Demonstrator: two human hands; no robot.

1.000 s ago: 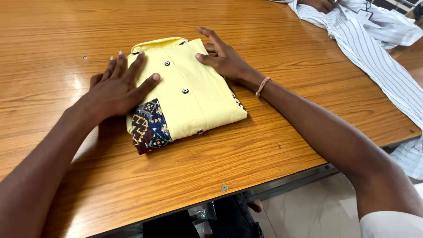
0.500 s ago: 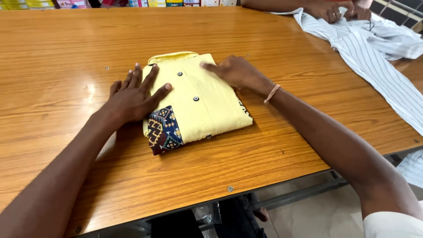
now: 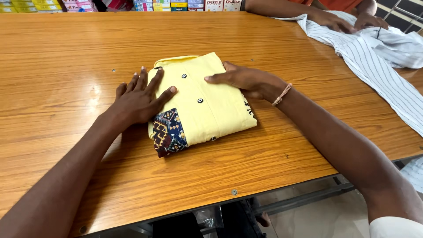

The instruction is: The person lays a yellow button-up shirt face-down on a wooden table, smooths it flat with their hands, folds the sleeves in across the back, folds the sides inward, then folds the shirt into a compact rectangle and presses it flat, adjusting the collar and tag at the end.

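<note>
A folded yellow shirt is lying near the middle of the wooden table, collar pointing toward twelve o'clock and a row of dark buttons running down its front. A patterned patch in dark blue, maroon and yellow is showing at the shirt's seven o'clock corner.

The left hand is resting flat, palm down, at the shirt's nine o'clock edge, fingers spread apart; the fingertips and thumb are lying on the yellow cloth while the heel of the hand is sitting on the table. It is pressing, not gripping anything.

The right hand is lying on the shirt's three o'clock side, fingers together and pointing toward nine o'clock, flat on the fabric with nothing clamped in it. A thin pinkish band is circling its wrist.

At the table's two o'clock, another person's hands are resting on a white striped shirt spread over that corner. Coloured boxes are standing in a row beyond the twelve o'clock edge.
</note>
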